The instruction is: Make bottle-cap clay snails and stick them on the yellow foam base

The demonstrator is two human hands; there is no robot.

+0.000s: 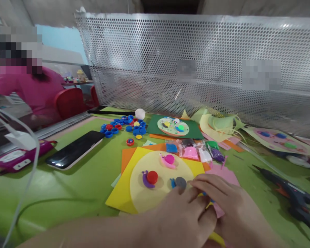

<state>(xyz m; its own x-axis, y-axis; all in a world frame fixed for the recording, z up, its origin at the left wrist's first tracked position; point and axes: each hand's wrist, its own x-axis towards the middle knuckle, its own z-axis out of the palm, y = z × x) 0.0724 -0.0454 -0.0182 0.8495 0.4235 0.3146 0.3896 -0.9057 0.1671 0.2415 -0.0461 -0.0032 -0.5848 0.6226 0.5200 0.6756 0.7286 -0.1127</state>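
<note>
A pale yellow paper circle (136, 193) lies on a bright yellow sheet (119, 198). On it sit a purple clay snail with a red cap shell (152, 177) and a pink clay snail (168, 159). A third snail, with a blue body and a grey shell (181, 182), is at my fingertips. My left hand (186, 213) has its fingers curled at the grey shell's lower edge. My right hand (224, 196) is closed beside it, fingertips at the shell's right side. Both hands overlap and hide the snail's rear and the circle's right part.
Blue and red bottle caps (138, 130), a phone (74, 150) and a purple power strip (23, 156) are at left. Clay packets (190, 152) lie behind the circle, near a decorated green card (152, 125). A glue gun (286, 193) rests at right. A perforated metal panel (157, 51) stands behind.
</note>
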